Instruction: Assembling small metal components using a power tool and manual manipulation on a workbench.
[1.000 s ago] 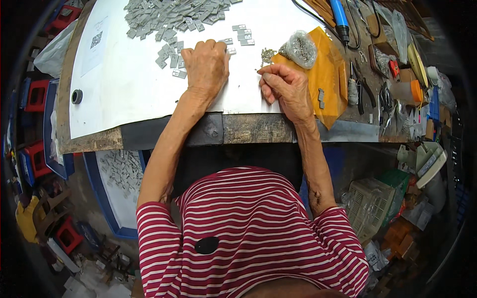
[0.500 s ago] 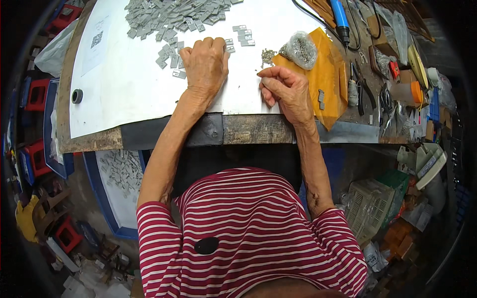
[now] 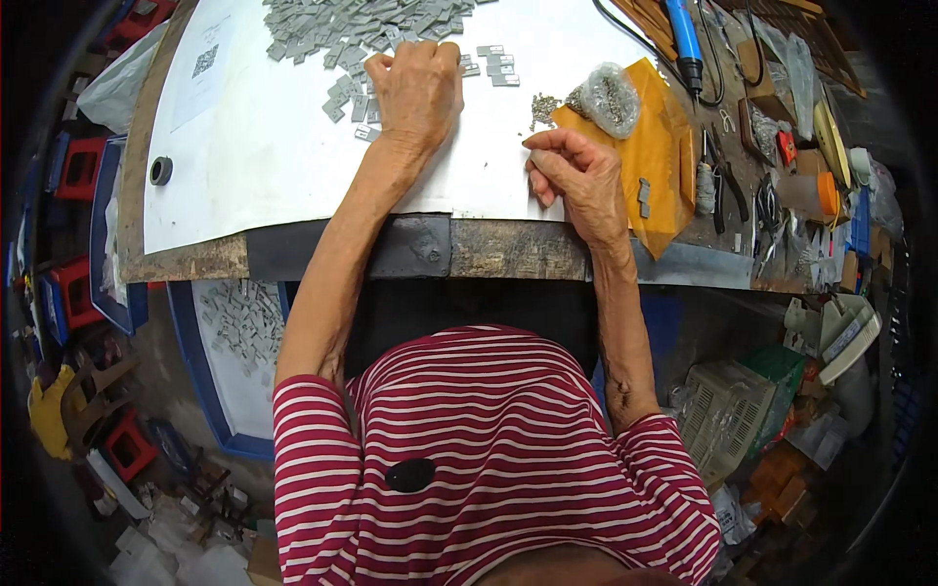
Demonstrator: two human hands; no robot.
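My left hand [image 3: 418,93] is at the near edge of a heap of flat grey pieces [image 3: 362,27] on white paper. Its fingers are bent down, and their tips are hidden behind the hand. A few more grey pieces [image 3: 502,70] lie to its right. My right hand [image 3: 584,181] is closed in a pinch, thumb against forefinger; whatever is between them is too small to name. Just beyond it lie tiny brass-coloured parts [image 3: 543,109], beside a clear plastic bag [image 3: 611,101] of similar parts. The bag rests on a yellow envelope [image 3: 660,137].
Two grey pieces [image 3: 644,197] lie on the envelope. Pliers [image 3: 731,190] and a blue-handled tool [image 3: 684,44] with a cord are on the right. A black ring [image 3: 161,171] sits at the paper's left. Below the table is a blue tray [image 3: 210,391] holding grey pieces.
My left hand has moved slightly away from me, further over the grey pieces. My right hand keeps its pinch near the brass-coloured parts. The whole view has shifted a little.
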